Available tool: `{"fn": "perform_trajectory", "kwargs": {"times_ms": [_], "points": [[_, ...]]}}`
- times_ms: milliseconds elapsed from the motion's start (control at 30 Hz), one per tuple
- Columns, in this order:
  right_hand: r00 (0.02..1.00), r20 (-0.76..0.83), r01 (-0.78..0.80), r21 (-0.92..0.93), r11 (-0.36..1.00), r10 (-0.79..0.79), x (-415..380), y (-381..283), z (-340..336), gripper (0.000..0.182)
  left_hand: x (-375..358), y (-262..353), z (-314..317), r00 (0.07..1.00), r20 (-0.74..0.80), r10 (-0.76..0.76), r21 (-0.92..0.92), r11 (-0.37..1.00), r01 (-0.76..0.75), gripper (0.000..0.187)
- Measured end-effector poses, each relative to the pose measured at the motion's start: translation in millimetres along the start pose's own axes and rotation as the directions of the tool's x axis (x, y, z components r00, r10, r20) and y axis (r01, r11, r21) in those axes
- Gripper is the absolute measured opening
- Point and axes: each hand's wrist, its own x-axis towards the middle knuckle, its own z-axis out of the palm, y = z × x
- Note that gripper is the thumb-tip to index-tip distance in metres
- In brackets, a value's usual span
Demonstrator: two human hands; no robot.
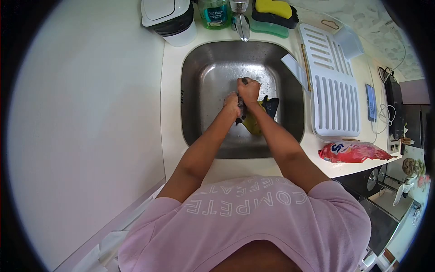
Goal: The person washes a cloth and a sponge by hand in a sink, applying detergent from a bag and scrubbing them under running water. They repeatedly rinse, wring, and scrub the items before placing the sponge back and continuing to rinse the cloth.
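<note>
Left hand [232,103]: closed around a dark wet cloth [241,108], low over the basin, just beside the right hand and on the body side of it.
Right hand [249,90]: fist gripping the same cloth, a dark bit of it showing at the top of the fist.
Cloth: bunched between the two hands, inside the sink [199,129], near its middle.
Yellow-green piece [252,125]: in the sink below the hands, partly behind the right forearm [281,144]; it may be one with the dark cloth, as the forearm hides where they meet.
Black piece [272,106]: on the other side of that forearm, close to the yellow-green.
Tap [241,27]: behind the far rim, pointing toward the basin.
Far counter: bin [182,37] with a black liner at left, green bottle [215,16] beside the tap, yellow sponge [273,8] on a dark holder [274,20].
Right counter: white rack [335,102], its spout [295,71] reaching over the sink edge; red bag [355,153] nearer the body; phone [371,102] farther right.
Shirt [253,222]: pink, with white lettering.
</note>
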Motion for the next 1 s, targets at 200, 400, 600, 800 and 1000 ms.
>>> {"fn": "perform_trajectory", "kwargs": {"times_ms": [200, 400, 600, 800, 1000], "points": [[0.963, -0.013, 0.267, 0.110, 0.957, -0.268, -24, -20, 3, 0.023, 35, 4, -13, 0.702, 0.694, 0.157, -0.163, 0.985, -0.060, 0.017], [0.967, 0.220, -0.058, -0.306, 0.950, 0.130, 34, 81, -30, 0.047, 43, 52, -38, 0.839, 0.541, -0.057, -0.010, 0.997, 0.074, 0.031], [0.763, 0.644, 0.372, -0.376, 0.849, -0.049, 3, 35, -44, 0.076, 18, 46, -35, 0.925, 0.375, 0.064, 0.342, 0.918, -0.202, 0.033], [0.772, 0.597, 0.302, -0.040, 0.953, -0.219, 40, 81, -48, 0.045, -24, 92, -31, 0.861, 0.440, 0.254, -0.132, 0.967, -0.218, 0.019], [0.876, 0.450, -0.059, 0.461, 0.885, -0.176, -18, -54, -18, 0.014, 47, 21, -30, 0.831, 0.524, -0.187, -0.497, 0.724, 0.477, 0.021]]}}
